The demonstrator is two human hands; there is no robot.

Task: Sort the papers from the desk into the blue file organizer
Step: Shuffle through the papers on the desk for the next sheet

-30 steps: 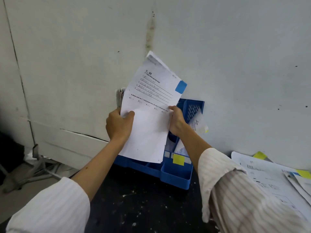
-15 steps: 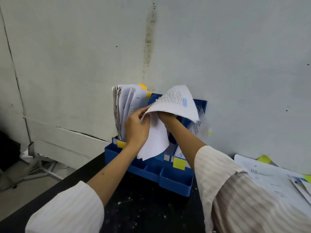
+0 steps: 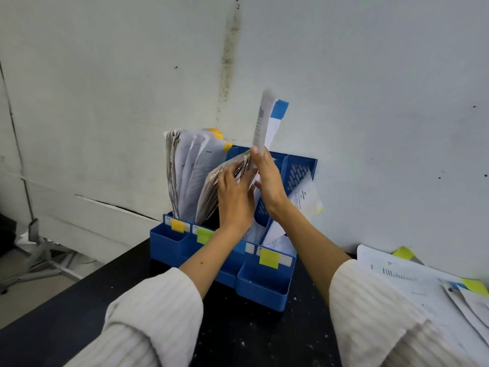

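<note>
The blue file organizer [image 3: 262, 290] stands against the wall on the black desk, its slots marked with coloured tabs. A white sheet with a blue tab [image 3: 268, 120] stands upright in a middle slot. My right hand [image 3: 267, 178] lies flat along this sheet with straight fingers. My left hand [image 3: 232, 197] presses a bundle of filed papers [image 3: 211, 192] leftwards, fingers spread against it. Another stack of papers [image 3: 185, 168] fills the leftmost slot. A loose sheet [image 3: 304, 197] leans in the right slot.
More papers with yellow-green and blue tabs [image 3: 423, 282] lie on the black desk [image 3: 79, 313] at the right. The grey wall [image 3: 370, 102] rises directly behind the organizer. Past the desk's left edge is floor with a metal stand [image 3: 39, 250].
The blue-tabbed sheet went from held up in both hands, then bent over the organizer, to standing upright in a middle slot. My left hand moved onto the filed bundle.
</note>
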